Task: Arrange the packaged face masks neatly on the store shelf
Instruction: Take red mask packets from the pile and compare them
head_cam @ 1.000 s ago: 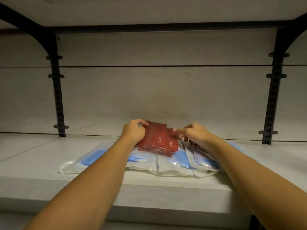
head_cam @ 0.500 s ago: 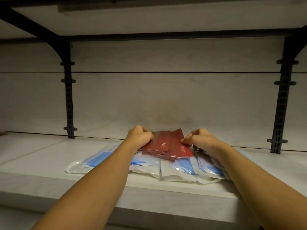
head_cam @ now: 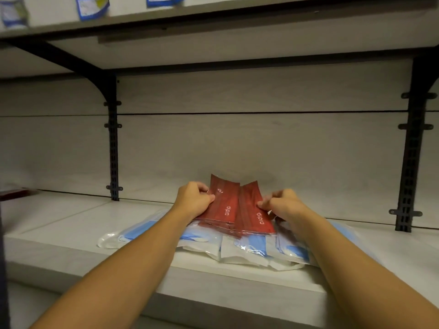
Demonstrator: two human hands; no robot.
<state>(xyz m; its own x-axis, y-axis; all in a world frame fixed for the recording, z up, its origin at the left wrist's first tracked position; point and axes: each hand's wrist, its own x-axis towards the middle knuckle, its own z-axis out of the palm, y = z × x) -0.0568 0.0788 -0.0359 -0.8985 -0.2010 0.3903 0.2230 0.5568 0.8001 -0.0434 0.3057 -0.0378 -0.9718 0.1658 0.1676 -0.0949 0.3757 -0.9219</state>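
From my remote seat I saw the red mask packets (head_cam: 234, 211), flat dark-red sleeves in clear wrap with small pale lettering near their lower ends, sitting just below the middle of the frame. They were fanned into two overlapping groups, their far ends tipped up toward the shelf's back wall (head_cam: 237, 143). They rested on a spread of blue mask packs (head_cam: 251, 248) in clear and white wrapping, which lay flat on the pale shelf (head_cam: 59, 238) near its front edge. The left hand (head_cam: 193, 202) had its fingers curled and pinched the left edge of the red packets; the right hand (head_cam: 282, 205) pinched their right edge with bent fingertips. Compared with half a second before, the red packets stood more steeply and were more clearly split into two groups, where they had lain lower. The view had also tilted up, so blue-bordered packets (head_cam: 91, 5) on the upper shelf now showed in the upper left of the frame.
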